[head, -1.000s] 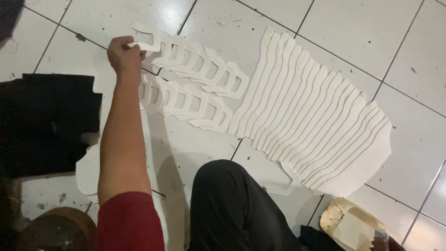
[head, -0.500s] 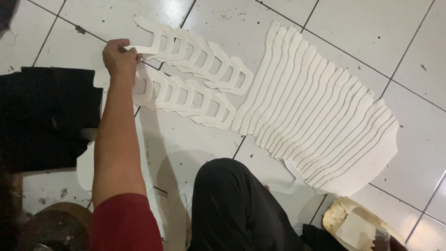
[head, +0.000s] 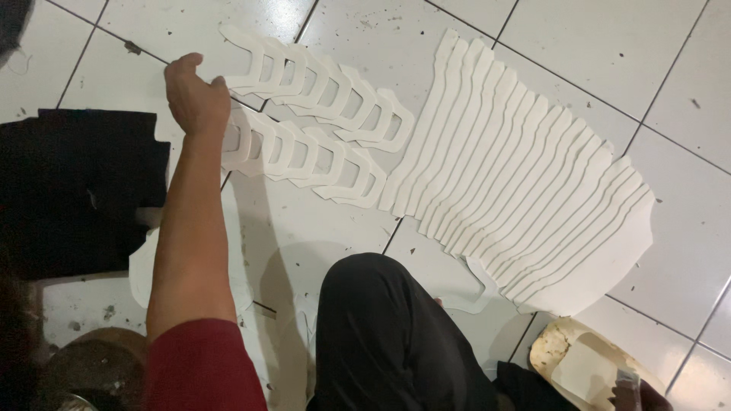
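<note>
White tiled floor [head: 365, 38], left hand [head: 194, 95] grip pinching a white cutout [head: 251, 57], long axis running right, right hand's grip unclear.

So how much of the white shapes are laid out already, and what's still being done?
Laid out: a big fan of long white strips and two overlapping rows of white cut-out pieces on the tiled floor. In hand: the left hand rests at the left end of those rows. Possibly left: a few white pieces lying loose beside the black sheet.
</note>
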